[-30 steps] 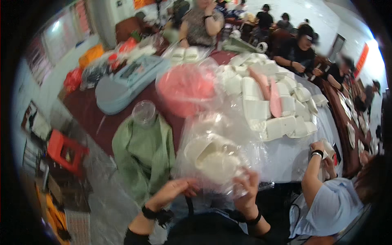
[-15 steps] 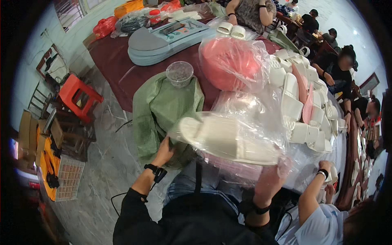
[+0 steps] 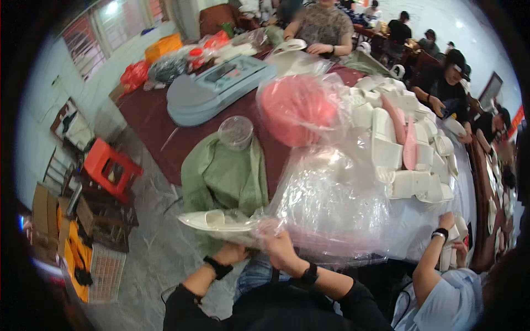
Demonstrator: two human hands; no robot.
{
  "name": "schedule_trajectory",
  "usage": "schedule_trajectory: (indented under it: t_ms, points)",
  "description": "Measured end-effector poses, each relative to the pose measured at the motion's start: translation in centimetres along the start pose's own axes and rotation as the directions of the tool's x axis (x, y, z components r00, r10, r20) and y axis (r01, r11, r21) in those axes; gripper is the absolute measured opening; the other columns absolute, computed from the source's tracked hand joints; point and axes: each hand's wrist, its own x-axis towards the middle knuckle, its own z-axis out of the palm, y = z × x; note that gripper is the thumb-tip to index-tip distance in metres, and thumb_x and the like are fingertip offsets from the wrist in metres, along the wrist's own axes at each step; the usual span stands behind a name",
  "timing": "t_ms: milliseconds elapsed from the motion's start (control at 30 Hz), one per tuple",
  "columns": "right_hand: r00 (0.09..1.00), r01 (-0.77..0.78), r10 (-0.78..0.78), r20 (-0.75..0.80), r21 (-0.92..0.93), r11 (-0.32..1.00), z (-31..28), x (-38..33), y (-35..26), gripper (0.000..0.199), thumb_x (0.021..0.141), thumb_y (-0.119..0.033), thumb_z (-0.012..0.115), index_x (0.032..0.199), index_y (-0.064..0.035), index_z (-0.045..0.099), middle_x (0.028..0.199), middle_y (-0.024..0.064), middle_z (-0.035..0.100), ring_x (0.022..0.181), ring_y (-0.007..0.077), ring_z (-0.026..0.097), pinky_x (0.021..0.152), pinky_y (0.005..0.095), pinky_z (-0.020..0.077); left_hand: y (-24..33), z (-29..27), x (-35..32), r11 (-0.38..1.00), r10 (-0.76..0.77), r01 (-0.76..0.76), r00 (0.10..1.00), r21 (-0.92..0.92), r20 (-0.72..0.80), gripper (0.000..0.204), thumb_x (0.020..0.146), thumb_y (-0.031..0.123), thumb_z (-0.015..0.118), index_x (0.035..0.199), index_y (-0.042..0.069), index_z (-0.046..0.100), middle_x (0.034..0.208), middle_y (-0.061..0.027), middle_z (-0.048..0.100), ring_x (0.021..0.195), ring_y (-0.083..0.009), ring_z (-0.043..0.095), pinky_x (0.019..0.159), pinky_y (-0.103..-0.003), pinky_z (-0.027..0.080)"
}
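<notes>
A pair of white slippers (image 3: pixel 221 222) in a clear plastic bag is tilted over the front of the green woven sack (image 3: pixel 221 165). My right hand (image 3: pixel 280 247) is closed in a fist on the bag's right end; its fingertips blur with motion. Below the slippers is my left hand (image 3: pixel 231 254), its fingers mostly hidden and smeared. Just right of my hands, a heap of clear plastic bags (image 3: pixel 331 193) lies on the table, with pinkish plastic along its front edge.
A clear round tub (image 3: pixel 236 132) sits atop the sack. Farther back are a grey-blue machine (image 3: pixel 218 88) and a bagged pink-red bundle (image 3: pixel 301 110). White slippers (image 3: pixel 386 146) pile up at right. A co-worker's arm (image 3: pixel 433 240) reaches in nearby; a red stool (image 3: pixel 113 168) stands left.
The bagged slippers have moved left and down, from over the plastic heap to the sack's front. My right hand has come left with them, close to my left hand. The view has shifted.
</notes>
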Motion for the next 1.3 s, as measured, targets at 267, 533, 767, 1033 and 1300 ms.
schedule_trajectory:
  t_ms: [267, 533, 767, 1033, 1300]
  points:
    - [0.991, 0.095, -0.114, -0.063, -0.249, 0.964, 0.2, 3.1, 4.7, 0.017, 0.094, -0.016, 0.055, 0.107, -0.0055, 0.056, 0.081, -0.0006, 0.056, 0.074, 0.0081, 0.051, 0.061, 0.0242, 0.0425, 4.3, -0.2, -1.1, 0.929, -0.262, 0.166, 0.926, 0.329, 0.271, 0.032, 0.087, 0.031, 0.047, 0.091, 0.004, 0.064, 0.080, -0.0200, 0.067, 0.074, -0.0375, 0.066, 0.068, -0.050, 0.052]
    - [0.958, 0.281, -0.265, 0.113, -0.576, 0.768, -0.2, 3.4, 5.3, 0.077, 0.086, -0.019, 0.065, 0.143, 0.0049, 0.019, 0.146, 0.0226, 0.029, 0.135, 0.0267, 0.030, 0.109, 0.0344, 0.0285, 6.2, 0.1, -0.1, 0.932, -0.034, 0.006, 0.997, 0.361, 0.072, 0.035, 0.084, 0.026, 0.054, 0.111, 0.004, 0.060, 0.122, -0.0218, 0.056, 0.116, -0.0371, 0.052, 0.087, -0.046, 0.047]
    - [0.885, 0.447, -0.198, 0.422, -0.648, 0.617, -0.3, 0.9, 2.0, 0.056, 0.089, -0.023, 0.060, 0.136, -0.0048, 0.038, 0.133, 0.0226, 0.045, 0.123, 0.0337, 0.045, 0.104, 0.0372, 0.0353, 7.3, -3.9, 0.5, 0.977, -0.133, 0.114, 0.987, 0.182, 0.093, 0.035, 0.082, 0.026, 0.057, 0.107, 0.002, 0.061, 0.123, -0.0218, 0.053, 0.115, -0.0361, 0.051, 0.087, -0.046, 0.044]
    - [0.833, 0.551, -0.426, 0.352, -0.581, 0.599, -3.5, -2.1, -5.9, 0.039, 0.090, -0.017, 0.060, 0.124, -0.0012, 0.051, 0.116, 0.0143, 0.058, 0.111, 0.0245, 0.054, 0.095, 0.0345, 0.0420, 14.2, -6.6, 2.9, 0.874, 0.340, -0.027, 0.746, 0.485, -0.572, 0.034, 0.074, 0.027, 0.068, 0.090, 0.000, 0.060, 0.091, -0.0163, 0.056, 0.093, -0.0345, 0.052, 0.082, -0.048, 0.039]
    - [0.829, 0.481, -0.531, 0.174, -0.706, 0.520, -9.1, -3.2, -12.2, 0.032, 0.090, -0.013, 0.058, 0.120, -0.0020, 0.053, 0.112, 0.0110, 0.061, 0.100, 0.0189, 0.059, 0.089, 0.0337, 0.0458, 15.7, -11.6, 4.5, 0.934, 0.099, 0.142, 0.777, 0.327, -0.621, 0.027, 0.084, 0.027, 0.060, 0.089, 0.000, 0.059, 0.094, -0.0165, 0.055, 0.091, -0.0354, 0.052, 0.077, -0.046, 0.041]
